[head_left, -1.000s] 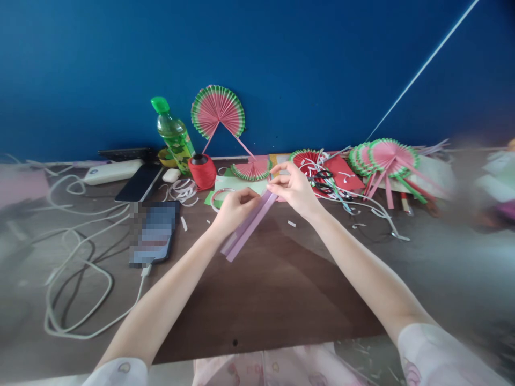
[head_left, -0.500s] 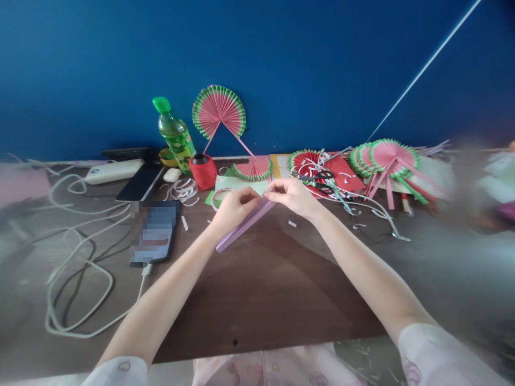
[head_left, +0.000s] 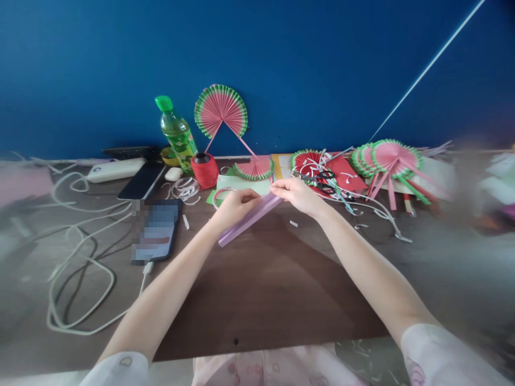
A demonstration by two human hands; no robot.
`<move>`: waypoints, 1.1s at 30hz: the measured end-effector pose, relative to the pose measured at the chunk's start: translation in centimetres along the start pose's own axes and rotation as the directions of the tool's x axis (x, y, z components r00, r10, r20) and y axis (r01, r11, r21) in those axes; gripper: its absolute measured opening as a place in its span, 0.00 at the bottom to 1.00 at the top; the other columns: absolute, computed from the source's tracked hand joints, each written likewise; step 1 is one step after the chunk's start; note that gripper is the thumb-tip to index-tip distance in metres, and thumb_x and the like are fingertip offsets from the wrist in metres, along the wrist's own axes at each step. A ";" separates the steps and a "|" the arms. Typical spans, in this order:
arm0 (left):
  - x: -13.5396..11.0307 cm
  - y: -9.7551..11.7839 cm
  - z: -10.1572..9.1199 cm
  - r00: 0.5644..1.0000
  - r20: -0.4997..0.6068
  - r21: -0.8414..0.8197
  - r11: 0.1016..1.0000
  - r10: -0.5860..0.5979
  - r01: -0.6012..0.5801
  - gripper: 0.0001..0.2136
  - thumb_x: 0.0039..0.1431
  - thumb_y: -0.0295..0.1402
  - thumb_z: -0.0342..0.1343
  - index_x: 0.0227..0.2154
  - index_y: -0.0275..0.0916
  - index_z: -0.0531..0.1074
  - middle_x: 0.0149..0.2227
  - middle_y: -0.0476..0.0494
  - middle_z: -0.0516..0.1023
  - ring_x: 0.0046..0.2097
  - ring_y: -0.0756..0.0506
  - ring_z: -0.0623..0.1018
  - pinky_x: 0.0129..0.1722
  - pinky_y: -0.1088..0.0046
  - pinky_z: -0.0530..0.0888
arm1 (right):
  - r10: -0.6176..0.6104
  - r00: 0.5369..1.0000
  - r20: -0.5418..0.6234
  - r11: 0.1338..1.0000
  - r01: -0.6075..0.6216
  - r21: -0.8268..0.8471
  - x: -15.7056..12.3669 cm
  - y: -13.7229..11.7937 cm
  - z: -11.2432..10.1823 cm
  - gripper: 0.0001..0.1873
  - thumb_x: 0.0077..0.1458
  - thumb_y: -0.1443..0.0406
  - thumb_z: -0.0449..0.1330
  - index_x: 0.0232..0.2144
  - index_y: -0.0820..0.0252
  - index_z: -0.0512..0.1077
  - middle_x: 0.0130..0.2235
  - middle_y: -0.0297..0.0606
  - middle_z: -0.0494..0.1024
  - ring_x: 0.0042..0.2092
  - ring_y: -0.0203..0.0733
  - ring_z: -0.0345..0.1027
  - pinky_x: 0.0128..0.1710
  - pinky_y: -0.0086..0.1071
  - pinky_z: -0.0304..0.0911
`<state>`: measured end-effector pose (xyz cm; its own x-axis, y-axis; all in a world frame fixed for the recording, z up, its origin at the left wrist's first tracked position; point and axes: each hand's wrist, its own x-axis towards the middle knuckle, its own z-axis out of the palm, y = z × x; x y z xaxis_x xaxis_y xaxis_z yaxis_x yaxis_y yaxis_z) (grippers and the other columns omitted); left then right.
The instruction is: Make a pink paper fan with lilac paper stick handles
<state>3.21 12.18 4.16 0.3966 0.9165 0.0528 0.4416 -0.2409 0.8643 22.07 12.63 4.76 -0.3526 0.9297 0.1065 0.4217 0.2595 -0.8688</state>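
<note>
Both my hands pinch the folded pink paper strip (head_left: 247, 219): my left hand (head_left: 233, 208) closes thumb and fingers around its middle, my right hand (head_left: 295, 194) nips the far end at about two o'clock from the left. The strip hangs just above the brown table (head_left: 265, 289), slanting from its free lower end at seven o'clock up to my right fingertips.

To pleat this well, I judge I should keep the layers stacked flush, edges even, and press each crease firmly between thumb and forefinger before letting go, so the folds do not spring apart. The left hand should hold steady as the anchor while the right squeezes the end flat.

At twelve o'clock from my hands lies a half-open watermelon fan (head_left: 253, 169), with a red thread spool (head_left: 204, 169) at eleven and scissors (head_left: 322, 181) at one o'clock. A phone (head_left: 156, 230) lies off at nine o'clock among white cables (head_left: 80, 279).
</note>
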 end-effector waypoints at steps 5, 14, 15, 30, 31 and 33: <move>0.3 -0.6 -0.1 1.000 0.006 -0.010 1.000 0.026 -0.026 0.09 0.52 0.37 0.53 0.28 0.37 0.73 0.30 0.48 0.78 0.33 0.49 0.74 0.34 0.76 0.68 | 0.069 0.998 0.007 0.997 -0.069 0.034 0.2 0.4 0.1 0.14 0.53 0.56 0.53 0.24 0.61 0.68 0.23 0.31 0.65 0.27 0.35 0.61 0.28 0.31 0.58; 0.4 -0.9 -0.2 0.993 -0.119 -0.066 0.998 0.001 -0.009 0.07 0.50 0.34 0.52 0.25 0.36 0.72 0.25 0.51 0.75 0.27 0.52 0.71 0.29 0.77 0.66 | -0.523 0.774 -0.358 0.805 0.310 -0.505 -0.4 -1.0 2.2 0.06 0.54 0.69 0.55 0.28 0.57 0.71 0.34 0.38 0.72 0.41 0.44 0.64 0.44 0.41 0.58; 0.4 -0.8 -0.2 0.992 -0.125 -0.077 0.997 0.011 -0.021 0.07 0.50 0.34 0.52 0.26 0.36 0.72 0.25 0.51 0.75 0.27 0.52 0.71 0.29 0.77 0.66 | -0.539 0.777 -0.327 0.779 0.311 -0.544 -0.4 -1.0 2.4 0.07 0.54 0.69 0.55 0.27 0.57 0.71 0.34 0.38 0.72 0.40 0.44 0.63 0.44 0.41 0.57; -0.3 0.5 -0.1 0.986 -0.152 0.052 0.997 0.071 -0.064 0.11 0.53 0.35 0.53 0.32 0.37 0.78 0.33 0.47 0.81 0.35 0.47 0.76 0.34 0.75 0.68 | -0.508 0.827 -0.240 0.770 0.311 -0.557 -0.3 -0.7 2.6 0.09 0.54 0.70 0.56 0.24 0.58 0.72 0.34 0.37 0.78 0.40 0.43 0.65 0.41 0.39 0.56; -0.3 0.5 -0.1 0.985 -0.153 0.058 0.996 0.076 -0.067 0.11 0.53 0.36 0.53 0.32 0.37 0.78 0.33 0.47 0.81 0.35 0.47 0.77 0.34 0.75 0.68 | -0.511 0.826 -0.237 0.769 0.317 -0.555 -0.3 -0.7 2.6 0.09 0.54 0.69 0.56 0.24 0.58 0.72 0.34 0.37 0.78 0.39 0.43 0.65 0.40 0.39 0.56; -0.4 0.6 0.0 0.985 -0.156 0.071 0.995 0.079 -0.068 0.11 0.53 0.36 0.53 0.33 0.38 0.78 0.34 0.48 0.81 0.35 0.46 0.77 0.34 0.75 0.69 | -0.511 0.829 -0.229 0.772 0.326 -0.545 -0.3 -0.6 2.5 0.08 0.54 0.69 0.57 0.24 0.58 0.72 0.34 0.38 0.78 0.39 0.44 0.64 0.41 0.40 0.56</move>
<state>3.29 11.66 4.66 0.2997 0.9333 0.1980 0.4694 -0.3249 0.8210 19.84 11.54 4.02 -0.3167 0.6974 0.6429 0.6663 0.6459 -0.3725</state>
